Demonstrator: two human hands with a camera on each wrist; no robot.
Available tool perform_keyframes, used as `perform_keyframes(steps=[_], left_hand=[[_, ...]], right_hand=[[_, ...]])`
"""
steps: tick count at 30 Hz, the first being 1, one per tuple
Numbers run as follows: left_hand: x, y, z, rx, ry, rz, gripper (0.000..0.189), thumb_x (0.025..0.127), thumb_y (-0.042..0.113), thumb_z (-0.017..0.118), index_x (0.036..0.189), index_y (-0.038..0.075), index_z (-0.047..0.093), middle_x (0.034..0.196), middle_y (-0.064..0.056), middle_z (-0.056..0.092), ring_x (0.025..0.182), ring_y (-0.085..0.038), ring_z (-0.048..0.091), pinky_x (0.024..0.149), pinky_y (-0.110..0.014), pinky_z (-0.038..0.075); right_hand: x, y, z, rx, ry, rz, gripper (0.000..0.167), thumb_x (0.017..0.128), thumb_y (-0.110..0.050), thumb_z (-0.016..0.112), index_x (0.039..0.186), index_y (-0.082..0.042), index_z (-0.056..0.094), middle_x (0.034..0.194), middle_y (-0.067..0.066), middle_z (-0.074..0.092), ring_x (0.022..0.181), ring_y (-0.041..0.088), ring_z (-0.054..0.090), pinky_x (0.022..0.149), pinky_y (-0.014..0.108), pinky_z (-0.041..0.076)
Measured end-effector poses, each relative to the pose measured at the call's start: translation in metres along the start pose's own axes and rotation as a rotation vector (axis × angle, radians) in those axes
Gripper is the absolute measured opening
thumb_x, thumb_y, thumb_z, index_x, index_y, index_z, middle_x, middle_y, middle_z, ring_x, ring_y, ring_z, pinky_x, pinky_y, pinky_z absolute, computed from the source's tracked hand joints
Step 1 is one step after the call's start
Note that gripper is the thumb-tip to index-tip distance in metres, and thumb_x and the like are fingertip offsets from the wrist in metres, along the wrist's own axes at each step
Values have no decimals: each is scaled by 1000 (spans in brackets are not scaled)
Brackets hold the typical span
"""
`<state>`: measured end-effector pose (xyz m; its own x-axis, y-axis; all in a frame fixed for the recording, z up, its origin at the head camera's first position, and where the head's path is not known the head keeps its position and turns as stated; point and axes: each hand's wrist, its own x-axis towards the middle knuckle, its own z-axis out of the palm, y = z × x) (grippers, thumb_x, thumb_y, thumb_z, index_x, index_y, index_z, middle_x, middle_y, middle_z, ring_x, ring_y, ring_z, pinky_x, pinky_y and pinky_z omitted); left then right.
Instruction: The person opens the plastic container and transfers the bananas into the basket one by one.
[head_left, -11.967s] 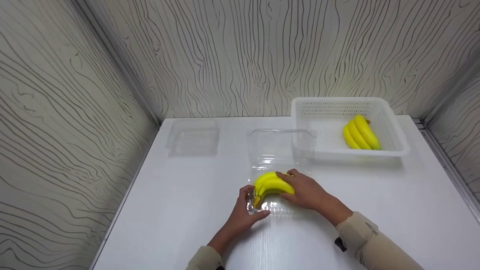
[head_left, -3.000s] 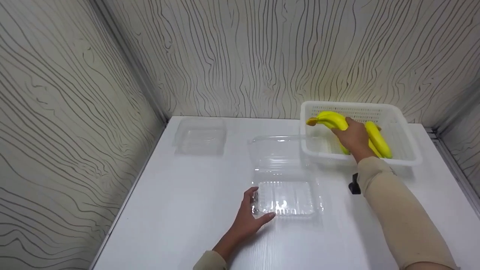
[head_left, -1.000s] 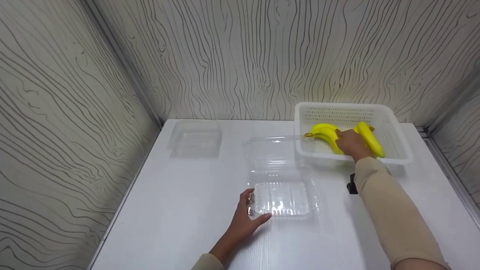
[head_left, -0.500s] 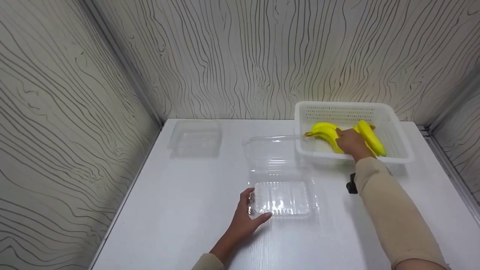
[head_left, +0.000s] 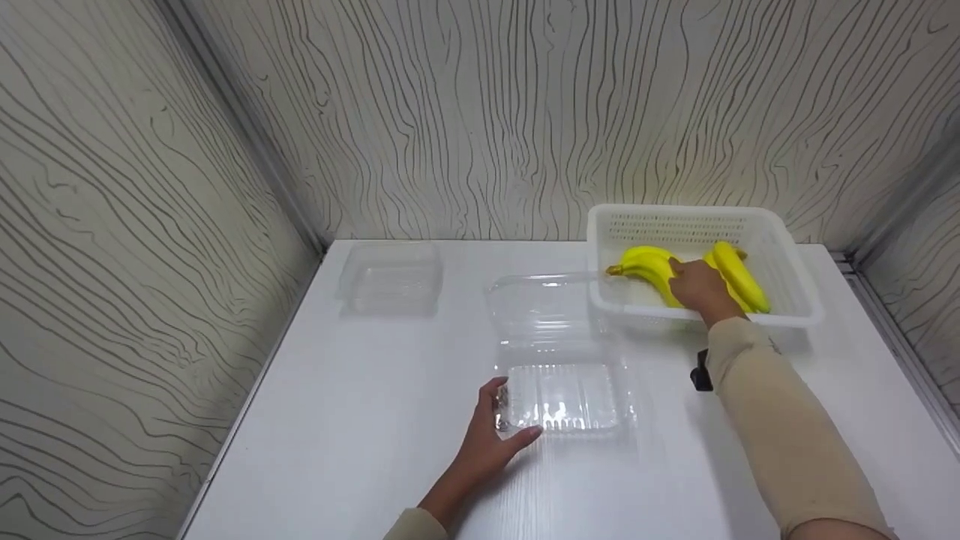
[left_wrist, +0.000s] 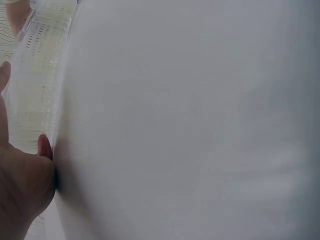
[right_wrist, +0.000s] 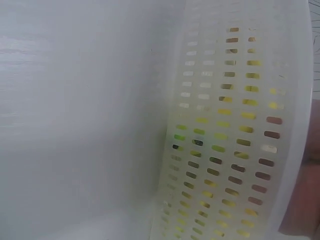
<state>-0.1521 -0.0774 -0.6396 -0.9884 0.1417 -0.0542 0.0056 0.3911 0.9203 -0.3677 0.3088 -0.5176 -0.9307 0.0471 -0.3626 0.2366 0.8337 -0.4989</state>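
In the head view my left hand (head_left: 484,442) holds the near left corner of a clear plastic clamshell container (head_left: 577,397), thumb on the front edge and fingers along the left side. The container lies with its lid folded back, nothing inside. My right hand (head_left: 701,286) reaches into a white plastic basket (head_left: 690,211) and grips a yellow banana bunch (head_left: 649,262), its stem pointing left. Another banana bunch (head_left: 741,279) lies to the right of that hand, partly covered by it. In the right wrist view the basket's slotted wall (right_wrist: 220,150) hides most of the fingers.
More clear plastic containers (head_left: 394,277), seemingly nested, stand at the back left of the white table (head_left: 337,420). The opened lid (head_left: 544,304) reaches back to the basket's left side. Patterned wall panels (head_left: 465,112) enclose the back and sides.
Twelve seconds ago my right hand held a banana bunch at the container; three seconds ago it held that bunch over the basket. It is now lower, inside. My left hand stayed at the container's corner.
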Motion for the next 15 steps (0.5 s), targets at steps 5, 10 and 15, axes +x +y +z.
perform_keyframes(steps=[5, 10, 15], left_hand=[[0, 0, 1, -2, 8, 11, 95, 90, 48, 82, 163, 24, 27, 169, -20, 39, 156, -47, 42, 124, -71, 35], [-1, -1, 0, -5, 8, 10, 96, 90, 49, 83, 163, 23, 26, 170, -20, 37, 157, -47, 40, 125, -71, 34], [-1, -2, 0, 4, 3, 11, 96, 90, 51, 82, 163, 26, 26, 170, -20, 37, 157, -48, 39, 124, -72, 35]], right_hand=[[0, 0, 2, -1, 12, 8, 61, 113, -23, 40, 168, -9, 17, 174, 29, 18, 117, 37, 48, 81, 37, 42], [2, -1, 2, 5, 19, -11, 61, 112, -22, 41, 168, -9, 19, 174, 29, 18, 117, 37, 49, 82, 38, 43], [3, 2, 1, 33, 17, 5, 63, 113, -28, 43, 169, -10, 19, 174, 29, 23, 107, 32, 51, 79, 35, 45]])
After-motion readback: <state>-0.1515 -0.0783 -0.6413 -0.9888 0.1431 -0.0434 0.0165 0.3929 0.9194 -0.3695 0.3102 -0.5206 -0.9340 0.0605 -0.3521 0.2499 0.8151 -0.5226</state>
